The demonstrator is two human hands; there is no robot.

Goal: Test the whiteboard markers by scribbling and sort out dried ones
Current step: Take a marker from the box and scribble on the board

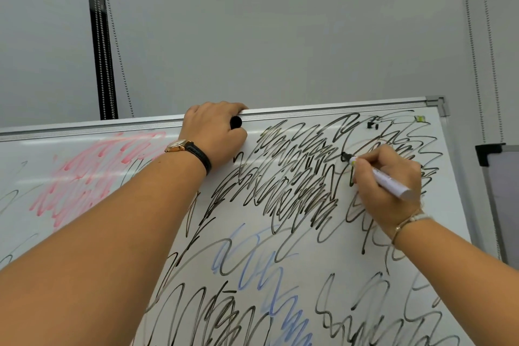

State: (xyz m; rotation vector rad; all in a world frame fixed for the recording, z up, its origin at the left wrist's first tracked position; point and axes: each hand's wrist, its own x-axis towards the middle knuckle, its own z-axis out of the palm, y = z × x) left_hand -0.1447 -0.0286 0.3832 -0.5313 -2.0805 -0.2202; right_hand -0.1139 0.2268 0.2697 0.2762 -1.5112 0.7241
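The whiteboard (337, 109) was white with a silver frame. Dense black scribbles (295, 177) covered it, with pale blue loops (252, 270) lower down and a smudged pink patch (84, 174) at left. The marker (390, 181) had a white barrel, yellow-green collar and black tip. The cap (236, 122) was black, the watch (178, 145) gold on a black strap.

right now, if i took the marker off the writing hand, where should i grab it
Grip the marker by its rear barrel, coming from the lower right. That end juts free past the right hand; the front is pinched in its fingers, tip on the whiteboard.
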